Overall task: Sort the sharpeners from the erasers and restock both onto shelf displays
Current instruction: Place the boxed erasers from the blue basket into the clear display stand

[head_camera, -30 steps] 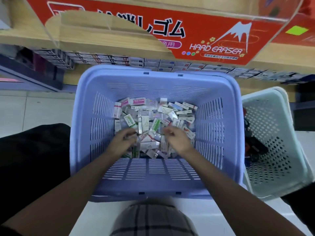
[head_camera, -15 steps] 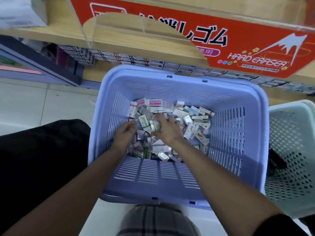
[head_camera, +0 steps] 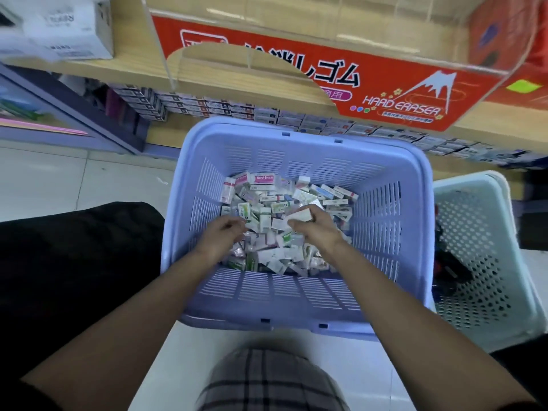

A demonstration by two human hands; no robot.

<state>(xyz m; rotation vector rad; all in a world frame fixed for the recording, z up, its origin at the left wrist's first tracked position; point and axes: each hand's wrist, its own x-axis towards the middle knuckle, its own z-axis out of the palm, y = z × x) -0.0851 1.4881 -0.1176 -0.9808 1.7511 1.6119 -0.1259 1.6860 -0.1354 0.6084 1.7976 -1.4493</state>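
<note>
While both forearms reach down into the lilac basket (head_camera: pixel 296 329) in the head view, the hands meet over a loose heap of eraser packs (head_camera: pixel 268 200) that covers the basket's floor. Some packs read "Hard Eraser". The right hand (head_camera: pixel 320 231) pinches one white eraser pack (head_camera: pixel 299 216) between its thumb and curled fingers and holds it just above the heap. The left hand (head_camera: pixel 221 236) lies knuckles-up on the left part of the heap with its fingers bent down among the packs; I cannot tell whether they grip anything.

Just right of the lilac basket and touching its side stands a white perforated basket (head_camera: pixel 501 315) with a few dark items (head_camera: pixel 449 266) in it, too blurred to identify. Beyond both baskets runs a wooden shelf (head_camera: pixel 486 114) with a red display box (head_camera: pixel 382 93) marked "HARD ERASER" on it, and rows of small boxed stock (head_camera: pixel 204 105) are stacked on the level beneath. A white carton (head_camera: pixel 69 32) sits on the shelf at the upper left. Black fabric (head_camera: pixel 74 262) fills the left side, and plaid cloth (head_camera: pixel 267 384) shows at the bottom edge over pale floor tiles (head_camera: pixel 59 179).
</note>
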